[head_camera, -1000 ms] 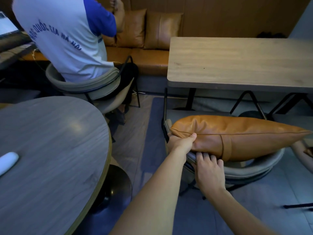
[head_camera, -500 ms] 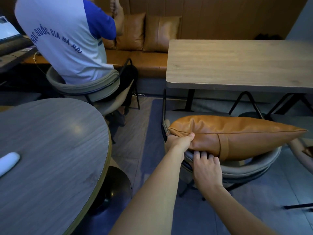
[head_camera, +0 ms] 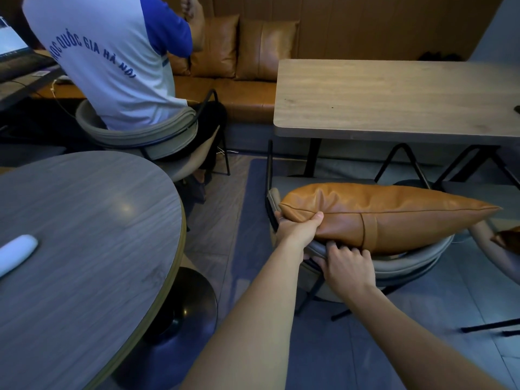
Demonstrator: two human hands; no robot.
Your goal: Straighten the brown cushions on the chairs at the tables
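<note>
A brown leather cushion (head_camera: 399,215) lies on its side along the curved back of a grey chair (head_camera: 408,266) tucked at the rectangular wooden table (head_camera: 394,99). My left hand (head_camera: 298,229) pinches the cushion's left corner, thumb on top. My right hand (head_camera: 346,266) grips the chair's backrest rim just below the cushion, fingers curled over the edge and tucked under the cushion's lower side.
A round grey table (head_camera: 84,235) with a white object (head_camera: 17,251) stands at the left. A person in a white and blue shirt (head_camera: 112,57) sits in another grey chair beyond it. A brown bench with cushions (head_camera: 247,49) lines the far wall. Another chair (head_camera: 501,249) is at the right edge.
The cushion's left end has been squeezed and shifted slightly left. My right hand's fingers have curled further in under the cushion over the backrest rim.
</note>
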